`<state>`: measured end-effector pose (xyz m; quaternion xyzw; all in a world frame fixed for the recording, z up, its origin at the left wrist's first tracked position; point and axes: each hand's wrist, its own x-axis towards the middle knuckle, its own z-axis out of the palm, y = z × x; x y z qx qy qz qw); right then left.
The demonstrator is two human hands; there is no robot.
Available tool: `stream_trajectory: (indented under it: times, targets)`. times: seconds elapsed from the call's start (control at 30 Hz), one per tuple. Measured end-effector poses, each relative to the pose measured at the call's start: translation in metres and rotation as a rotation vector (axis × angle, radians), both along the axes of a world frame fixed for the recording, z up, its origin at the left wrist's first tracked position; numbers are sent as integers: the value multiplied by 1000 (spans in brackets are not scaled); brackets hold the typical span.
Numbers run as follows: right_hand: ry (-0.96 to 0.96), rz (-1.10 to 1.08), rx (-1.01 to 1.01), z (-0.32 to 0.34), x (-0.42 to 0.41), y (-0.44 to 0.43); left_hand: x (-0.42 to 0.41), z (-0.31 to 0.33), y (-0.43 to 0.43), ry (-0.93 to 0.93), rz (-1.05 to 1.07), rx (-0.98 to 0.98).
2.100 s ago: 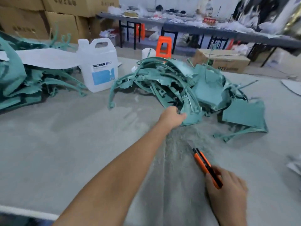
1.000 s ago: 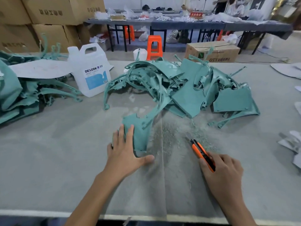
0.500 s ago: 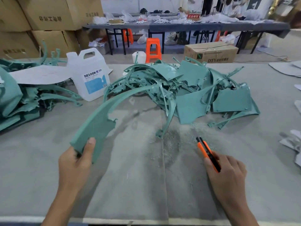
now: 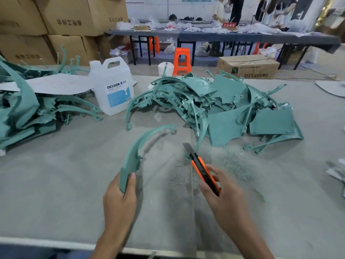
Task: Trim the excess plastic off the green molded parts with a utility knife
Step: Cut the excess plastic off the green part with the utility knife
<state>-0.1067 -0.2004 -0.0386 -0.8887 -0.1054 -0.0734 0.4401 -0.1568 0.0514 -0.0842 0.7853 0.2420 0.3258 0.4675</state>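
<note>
My left hand [image 4: 119, 199] grips the near end of a long curved green molded part [image 4: 138, 148], which arcs up and away above the grey table [image 4: 56, 184]. My right hand [image 4: 225, 199] holds an orange and black utility knife [image 4: 203, 171] with its blade [image 4: 187, 147] out, pointing away, just right of the part and apart from it. A large heap of green molded parts [image 4: 224, 107] lies beyond the knife. Green shavings [image 4: 229, 165] are scattered below the heap.
A second stack of green parts [image 4: 24, 113] under a white sheet [image 4: 56, 85] sits at the left. A white DEXCON jug [image 4: 113, 86] stands between the heaps. Cardboard boxes [image 4: 71, 14], an orange stool [image 4: 182, 60] and a far table with people lie beyond. White scraps [image 4: 337, 171] lie right.
My left hand pulled one curved part out of the heap, lifted it and brought it toward the middle. My right hand raised the knife off the table toward the part.
</note>
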Motion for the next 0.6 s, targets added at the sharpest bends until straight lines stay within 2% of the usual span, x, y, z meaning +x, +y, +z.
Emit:
stream_trajectory:
  times: [0.07, 0.2, 0.4, 0.6]
  targets:
    - [-11, -3, -115, 3, 18, 4, -3, -2, 0, 5, -16, -1]
    - [32, -178, -319, 5, 61, -37, -6, -3, 2, 10, -61, 18]
    - [161, -411, -420, 2, 91, -108, -5, 11, -5, 67, -184, 20]
    - [254, -255, -353, 7, 39, -115, -8, 12, -5, 100, -284, 26]
